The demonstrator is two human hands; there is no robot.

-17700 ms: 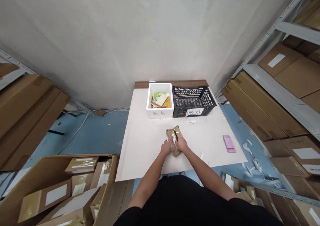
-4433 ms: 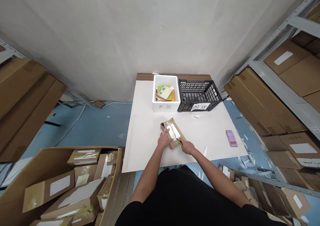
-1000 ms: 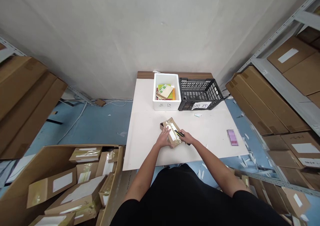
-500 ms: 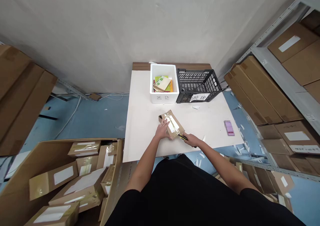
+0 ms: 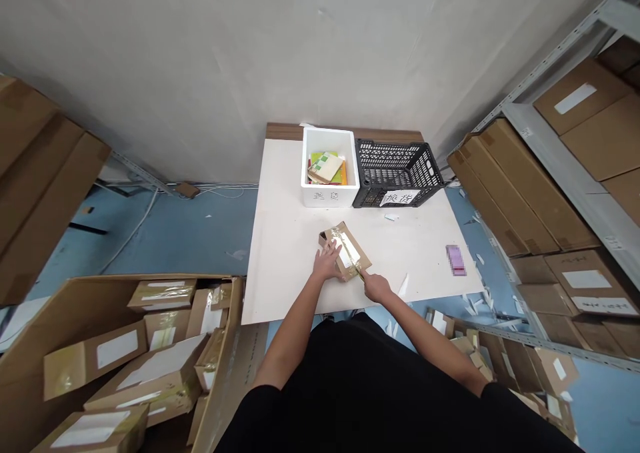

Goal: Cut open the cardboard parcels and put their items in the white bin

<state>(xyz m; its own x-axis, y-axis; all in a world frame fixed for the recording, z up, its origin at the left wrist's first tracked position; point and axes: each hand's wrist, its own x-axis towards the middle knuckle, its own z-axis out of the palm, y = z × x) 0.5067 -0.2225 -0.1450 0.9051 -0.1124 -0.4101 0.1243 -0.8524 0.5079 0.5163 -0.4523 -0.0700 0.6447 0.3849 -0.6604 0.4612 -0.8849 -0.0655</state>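
Observation:
A small taped cardboard box (image 5: 346,251) with a white label lies on the white table (image 5: 290,253). My left hand (image 5: 326,263) rests flat on the box's near left side, fingers spread. My right hand (image 5: 377,286) is closed round a yellow-and-black utility knife (image 5: 361,275), whose tip touches the box's near right corner.
At the table's back stand a white foam bin (image 5: 329,166) holding colourful booklets and a black plastic crate (image 5: 397,173). A pink item (image 5: 455,259) lies at the right. A big open carton (image 5: 120,359) of parcels sits lower left. Shelves with cartons (image 5: 550,173) line the right.
My right hand with the knife has drawn back along the box's taped seam toward its near corner. The left hand stays on the box.

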